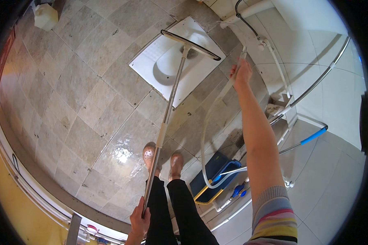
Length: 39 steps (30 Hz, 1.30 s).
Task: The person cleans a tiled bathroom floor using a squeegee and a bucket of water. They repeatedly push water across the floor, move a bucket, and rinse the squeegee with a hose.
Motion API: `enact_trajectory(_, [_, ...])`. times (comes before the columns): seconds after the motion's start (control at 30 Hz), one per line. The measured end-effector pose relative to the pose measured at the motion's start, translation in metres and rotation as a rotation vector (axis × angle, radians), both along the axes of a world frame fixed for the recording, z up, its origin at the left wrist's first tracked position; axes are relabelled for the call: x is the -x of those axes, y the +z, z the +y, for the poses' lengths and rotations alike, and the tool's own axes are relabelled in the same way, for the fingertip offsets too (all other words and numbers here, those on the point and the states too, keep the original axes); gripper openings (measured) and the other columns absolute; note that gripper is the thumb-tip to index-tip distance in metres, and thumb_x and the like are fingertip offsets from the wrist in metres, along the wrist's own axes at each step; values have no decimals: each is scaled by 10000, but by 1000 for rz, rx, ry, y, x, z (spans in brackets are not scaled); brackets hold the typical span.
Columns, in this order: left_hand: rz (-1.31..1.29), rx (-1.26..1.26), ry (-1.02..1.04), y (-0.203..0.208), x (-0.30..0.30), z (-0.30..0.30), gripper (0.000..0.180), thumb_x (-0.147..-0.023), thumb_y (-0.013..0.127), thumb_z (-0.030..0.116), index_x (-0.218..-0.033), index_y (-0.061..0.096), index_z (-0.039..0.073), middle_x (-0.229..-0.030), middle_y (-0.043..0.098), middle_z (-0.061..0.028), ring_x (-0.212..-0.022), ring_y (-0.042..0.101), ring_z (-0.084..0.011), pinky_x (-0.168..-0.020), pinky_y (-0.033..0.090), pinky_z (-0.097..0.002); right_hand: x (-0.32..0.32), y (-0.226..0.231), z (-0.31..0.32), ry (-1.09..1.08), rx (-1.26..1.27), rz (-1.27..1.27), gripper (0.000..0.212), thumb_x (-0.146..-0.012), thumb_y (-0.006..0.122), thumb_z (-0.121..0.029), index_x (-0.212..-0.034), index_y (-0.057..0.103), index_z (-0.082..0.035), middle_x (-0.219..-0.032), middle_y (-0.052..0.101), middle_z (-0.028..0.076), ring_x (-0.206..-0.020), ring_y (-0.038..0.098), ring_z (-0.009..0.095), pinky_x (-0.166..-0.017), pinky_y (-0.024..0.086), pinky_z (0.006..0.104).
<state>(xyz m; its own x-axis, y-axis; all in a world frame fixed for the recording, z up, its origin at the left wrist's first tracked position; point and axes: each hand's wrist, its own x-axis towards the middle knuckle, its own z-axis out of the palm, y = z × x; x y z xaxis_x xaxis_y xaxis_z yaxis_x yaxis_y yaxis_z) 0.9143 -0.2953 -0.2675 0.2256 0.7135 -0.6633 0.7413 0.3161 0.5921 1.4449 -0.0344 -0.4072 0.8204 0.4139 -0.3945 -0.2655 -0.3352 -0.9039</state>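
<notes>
My left hand (pixel 140 220) is closed around the lower end of a long-handled floor squeegee (pixel 176 87). Its wide black-edged head (pixel 206 52) lies over the white squat toilet (pixel 141 61) set into the tiles. Reaching far out, my right hand (pixel 243 71) grips a pale, translucent hose (pixel 205 130) close to its upper end. From that hand the hose hangs down in a loop to the dark blue and yellow bucket (pixel 210 175) beside my feet. Whether water comes from the hose I cannot tell.
Grey tiled floor (pixel 86 102), with a wet shine, surrounds my feet. White pipes (pixel 278 67) and a valve run along the right wall. Long metal poles, one with a blue grip (pixel 313 136), lean there. A pale yellowish container (pixel 46 17) stands far left.
</notes>
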Motion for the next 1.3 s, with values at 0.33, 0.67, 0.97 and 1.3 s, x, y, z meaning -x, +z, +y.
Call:
enact_trajectory(0.33, [-21, -96, 63, 0, 1, -10, 511, -809, 591, -7, -1303, 463, 8, -839, 612, -182, -656, 618, -281, -607, 498, -319, 8, 3, 14, -13, 142, 22, 279, -864, 489, -244, -740, 546, -1, -512, 462, 61, -373, 434, 170, -360, 349, 327])
enact_trajectory(0.67, [5, -7, 136, 9, -8, -8, 492, -817, 586, -3, -1294, 465, -12, -874, 619, -197, -673, 626, -274, -619, 500, -315, 17, -9, 27, 64, 178, -20, 239, -869, 460, -201, -726, 517, -18, -535, 486, 57, -417, 492, 173, -377, 376, 317])
enact_trajectory(0.97, [-38, -49, 95, 7, -7, -7, 498, -816, 585, -4, -1297, 457, -21, -913, 627, -215, -718, 643, -295, -637, 509, -328, 40, -19, 41, 115, 339, 13, 235, -875, 441, -153, -709, 485, 8, -559, 480, 86, -397, 459, 185, -358, 360, 341])
enact_trajectory(1.3, [-41, -27, 104, 7, -6, -6, 506, -817, 586, -5, -1305, 454, -6, -891, 627, -201, -668, 628, -277, -615, 499, -311, 48, -32, 39, 112, 434, -42, 228, -834, 455, -171, -746, 517, 30, -599, 540, 119, -454, 546, 231, -375, 405, 360])
